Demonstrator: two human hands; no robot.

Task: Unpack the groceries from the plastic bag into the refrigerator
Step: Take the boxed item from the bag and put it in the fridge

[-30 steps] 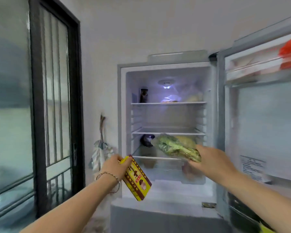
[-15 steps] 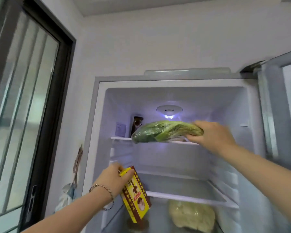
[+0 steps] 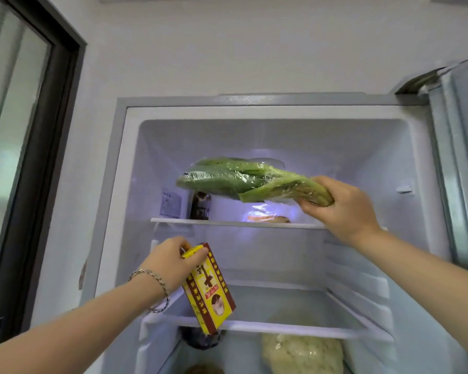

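The refrigerator (image 3: 130, 168) stands open in front of me. My right hand (image 3: 343, 206) grips the stem end of a plastic-wrapped green leafy vegetable (image 3: 243, 180) and holds it in the air above the top shelf (image 3: 227, 223), leaves pointing left. My left hand (image 3: 170, 263) grips the top of a yellow and red box (image 3: 210, 290), which hangs tilted in front of the middle shelf (image 3: 281, 326). The plastic bag is not in view.
On the top shelf stand a dark bottle (image 3: 199, 205) at the left and a wrapped food item (image 3: 268, 217) under the light. A wrapped pale cabbage (image 3: 303, 354) lies below the middle shelf. The refrigerator door (image 3: 459, 168) is open at the right. A dark-framed glass door (image 3: 25, 147) is at the left.
The camera has come closer to the refrigerator and tilted up. My right hand has raised the vegetable from the lower shelf level to above the top shelf. My left hand keeps holding the box.
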